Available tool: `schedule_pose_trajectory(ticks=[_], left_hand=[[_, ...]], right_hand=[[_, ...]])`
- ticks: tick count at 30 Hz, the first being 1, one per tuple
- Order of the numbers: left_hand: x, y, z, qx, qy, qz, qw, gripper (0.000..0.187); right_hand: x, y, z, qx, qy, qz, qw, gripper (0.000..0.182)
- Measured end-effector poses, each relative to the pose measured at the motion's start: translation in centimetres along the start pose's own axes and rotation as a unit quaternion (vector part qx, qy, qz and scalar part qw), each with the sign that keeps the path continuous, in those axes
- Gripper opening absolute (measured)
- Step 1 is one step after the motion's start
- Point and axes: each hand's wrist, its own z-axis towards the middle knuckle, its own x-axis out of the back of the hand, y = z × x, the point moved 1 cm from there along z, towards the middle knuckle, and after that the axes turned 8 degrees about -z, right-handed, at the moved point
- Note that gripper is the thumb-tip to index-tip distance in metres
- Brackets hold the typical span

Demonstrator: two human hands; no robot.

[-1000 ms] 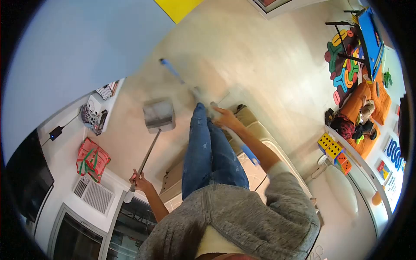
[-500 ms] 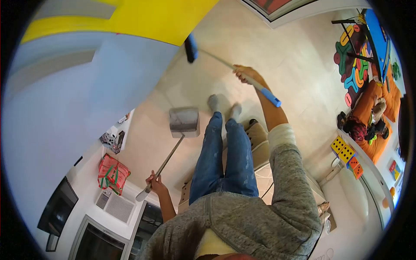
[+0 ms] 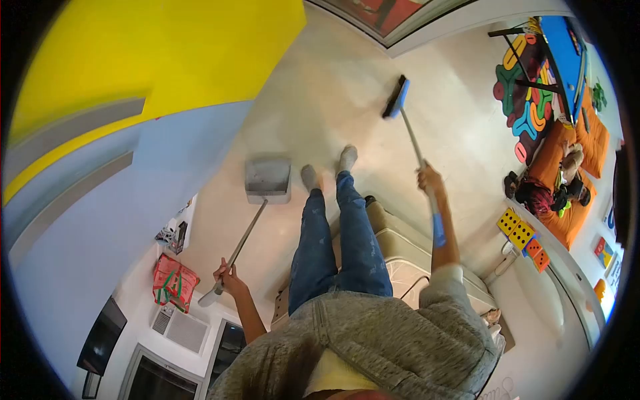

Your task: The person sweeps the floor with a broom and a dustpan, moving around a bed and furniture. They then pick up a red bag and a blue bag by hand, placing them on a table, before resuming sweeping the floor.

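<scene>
My left hand [image 3: 230, 277] is closed around the grey handle of a long-handled dustpan [image 3: 268, 179]. Its grey pan is at floor level, left of my feet, with the open side facing away from me. In my right hand [image 3: 430, 180] is the pole of a broom [image 3: 404, 100], gripped partway down, with the blue end of the pole lying along my forearm. The broom's blue head with dark bristles is out ahead on the right, over the pale floor [image 3: 327, 80]. My feet in grey socks stand between the two tools.
A tall yellow and blue cabinet [image 3: 193, 47] rises on the left. Behind my legs is a beige cushioned seat [image 3: 400, 233]. A red bag [image 3: 175, 280] lies at the left. To the right are a blue-topped table [image 3: 563, 53], a colourful mat [image 3: 523, 100] and a person on orange cushions [image 3: 577, 187].
The broom has swung right, from beside the cabinet to the floor ahead on the right. My right hand moved right and nearer; the dustpan appears slightly further left. My feet have shifted in a step.
</scene>
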Motion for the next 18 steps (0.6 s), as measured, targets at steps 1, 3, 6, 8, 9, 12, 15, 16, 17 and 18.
schedule_pose_trajectory(ticks=[1,3,6,8,9,12,15,16,17,18], left_hand=[[-0.4,-0.2,0.0,-0.007,-0.006,0.0,1.0,0.015],[-0.9,-0.1,0.0,-0.013,-0.008,0.004,1.0,0.014],[-2.7,-0.7,0.1,-0.027,-0.018,0.007,0.999,0.014],[-3.4,-0.7,-0.2,-0.031,-0.024,0.025,0.999,0.013],[-3.7,-0.7,-0.1,-0.022,-0.02,0.027,0.999,0.014],[-4.7,0.0,0.2,-0.01,-0.027,0.028,0.999,0.014],[-5.5,0.9,0.1,-0.015,-0.048,0.047,0.998,0.014],[-5.3,1.1,0.3,-0.013,-0.053,0.051,0.997,0.014],[-5.3,0.9,0.7,-0.015,-0.059,0.049,0.997,0.014],[-5.7,0.4,0.9,-0.017,-0.064,0.041,0.997,0.014]], right_hand=[[-0.8,1.4,-1.2,-0.004,0.05,-0.044,0.998,0.025],[-6.7,2.4,-7.5,0.064,0.053,-0.138,0.987,0.039],[-12.9,4.3,-6.3,0.024,-0.115,-0.194,0.974,0.05],[-19.3,5.4,0.1,0.071,-0.163,-0.277,0.944,0.051],[-22.2,5.5,3.4,0.132,-0.211,-0.369,0.896,0.049],[-24.5,6.2,9.5,0.001,-0.22,-0.136,0.966,0.047],[-14.0,7.8,8.3,0.025,-0.211,-0.12,0.97,0.047],[-10.1,7.0,6.3,0.036,-0.199,-0.171,0.964,0.047],[-5.6,7.0,3.8,0.048,-0.149,-0.289,0.945,0.05],[-1.8,6.6,1.3,0.063,-0.094,-0.405,0.907,0.054]])
